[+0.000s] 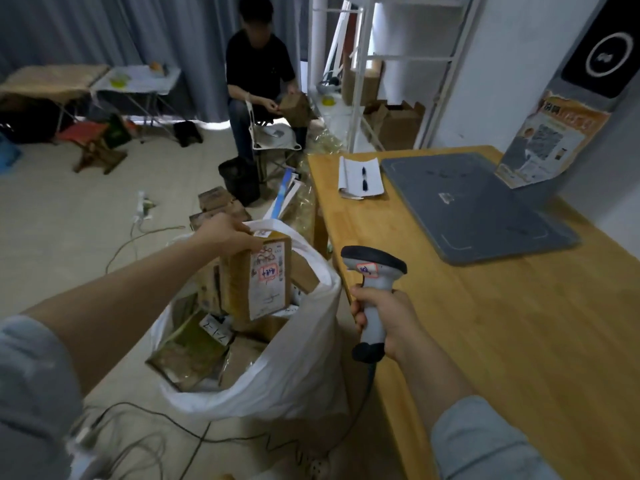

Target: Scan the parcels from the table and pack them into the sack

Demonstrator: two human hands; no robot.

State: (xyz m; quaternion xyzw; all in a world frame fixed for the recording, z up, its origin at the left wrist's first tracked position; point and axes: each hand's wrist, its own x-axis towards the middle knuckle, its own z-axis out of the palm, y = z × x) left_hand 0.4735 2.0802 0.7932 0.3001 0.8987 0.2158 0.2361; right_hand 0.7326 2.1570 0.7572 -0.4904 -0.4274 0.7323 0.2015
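Low in the middle of the frame, the left hand (225, 233) has its fingers curled over the top edge of a brown parcel (266, 282). It holds the parcel upright in the mouth of the white sack (294, 375), label facing the camera. The parcel's lower end sits among the other parcels (194, 355) packed there. Whether it rests on them I cannot tell.

To the right, the right hand (384, 323) is wrapped tight round the handle of the scanner (372, 271), at the near edge of the wooden table (519, 341).

To my eye the sack is close to full, and the load lies tilted and uneven. A tall parcel let go on end could tip against the soft rim and slide out, or drag the sack over. The scanner's cord (367, 393) drops down beside the sack, and more cables (156, 420) trail across the floor at the bottom of the frame. A swing of the right arm, or a careless step, could snag one and pull the sack.
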